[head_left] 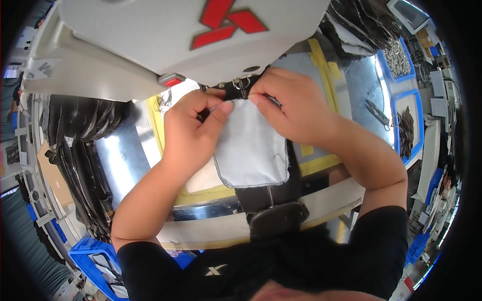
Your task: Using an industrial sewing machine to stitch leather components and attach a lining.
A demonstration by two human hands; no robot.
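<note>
Just below the head of a large off-white machine point(125, 45), which looks like an industrial sewing machine, lies a pale grey fabric pouch point(253, 148) with dark overlocked edges. My left hand point(191, 128) pinches its upper left edge between thumb and fingers. At the upper right edge, my right hand point(298, 103) is closed on the same pouch, its thumb and forefinger pressed down. Under the pouch runs a black piece with a zipper point(271, 198), hanging over the table's near edge. Metal machine parts point(243, 84) show between my hands; the needle cannot be made out.
Stacks of black zippered pieces point(83, 120) sit at the left. Blue trays on the right hold metal hardware point(396, 57) and dark scraps point(406, 125). Dark thread snips point(376, 113) lie nearby. A blue crate point(83, 248) stands lower left. Yellow tape point(321, 65) borders the work surface.
</note>
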